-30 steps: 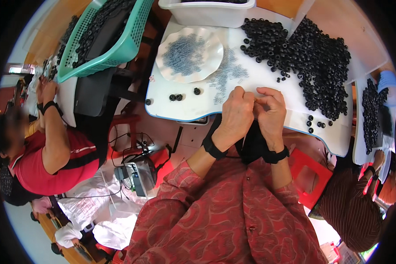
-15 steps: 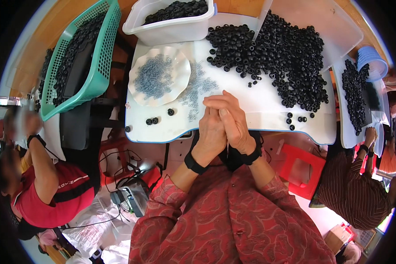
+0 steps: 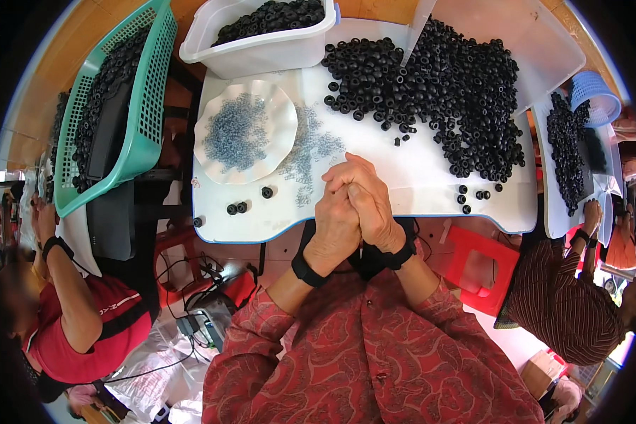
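Observation:
Both hands are clasped together over the front edge of the white table (image 3: pixel 417 182). My left hand (image 3: pixel 335 225) is closed, its fingers folded against the other hand. My right hand (image 3: pixel 373 210) wraps round it with bent fingers, thumb on top. The palms are hidden, so I cannot tell whether anything lies between them. Beyond my hands, a scalloped white plate (image 3: pixel 284 134) bears a heap of tiny clear-blue pieces (image 3: pixel 234 134). More such pieces (image 3: pixel 309 148) lie scattered beside it. Far right on the table spreads a big pile of small black ring-shaped parts (image 3: pixel 466 99).
A white tub (image 3: pixel 261 58) of black parts stands at the back left. Loose black parts (image 3: pixel 242 207) sit near the front edge. A clear panel (image 3: pixel 523 35) rises behind the pile. A green basket (image 3: pixel 150 106) and a red stool (image 3: pixel 482 272) flank me; co-workers sit either side.
My clasped hands have folded tighter, with the fingers bending further round each other. The view has shifted a little, so the table and its things appear slightly further left.

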Action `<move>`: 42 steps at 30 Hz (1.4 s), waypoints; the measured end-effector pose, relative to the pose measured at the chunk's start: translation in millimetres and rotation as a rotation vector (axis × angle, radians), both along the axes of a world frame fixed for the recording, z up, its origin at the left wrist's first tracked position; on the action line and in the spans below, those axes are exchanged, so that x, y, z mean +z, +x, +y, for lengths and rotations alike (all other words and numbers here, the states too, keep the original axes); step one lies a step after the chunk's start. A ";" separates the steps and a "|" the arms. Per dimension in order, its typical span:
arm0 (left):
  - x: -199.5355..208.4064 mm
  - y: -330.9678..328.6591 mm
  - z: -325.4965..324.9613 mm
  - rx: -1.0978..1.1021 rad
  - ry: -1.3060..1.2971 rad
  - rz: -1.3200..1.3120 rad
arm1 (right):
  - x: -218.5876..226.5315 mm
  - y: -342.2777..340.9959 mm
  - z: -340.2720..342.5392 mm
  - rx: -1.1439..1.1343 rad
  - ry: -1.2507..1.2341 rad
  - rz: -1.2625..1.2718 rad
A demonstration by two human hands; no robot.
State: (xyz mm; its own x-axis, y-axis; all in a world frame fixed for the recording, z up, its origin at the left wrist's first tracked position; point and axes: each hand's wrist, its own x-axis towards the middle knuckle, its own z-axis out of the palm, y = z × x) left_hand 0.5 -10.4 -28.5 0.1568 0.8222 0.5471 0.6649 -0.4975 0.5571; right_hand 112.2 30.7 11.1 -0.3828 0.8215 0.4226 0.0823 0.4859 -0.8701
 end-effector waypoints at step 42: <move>15.5 -4.0 1.6 0.007 -0.029 0.091 | 10.0 -0.7 5.2 0.031 0.073 0.035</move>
State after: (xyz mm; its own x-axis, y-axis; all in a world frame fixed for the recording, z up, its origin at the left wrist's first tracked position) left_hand -3.5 -8.8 -13.0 0.1986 0.8391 0.5065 0.7170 -0.4767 0.5086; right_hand 111.5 35.8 21.0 -0.3920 0.7759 0.4943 0.0363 0.5499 -0.8344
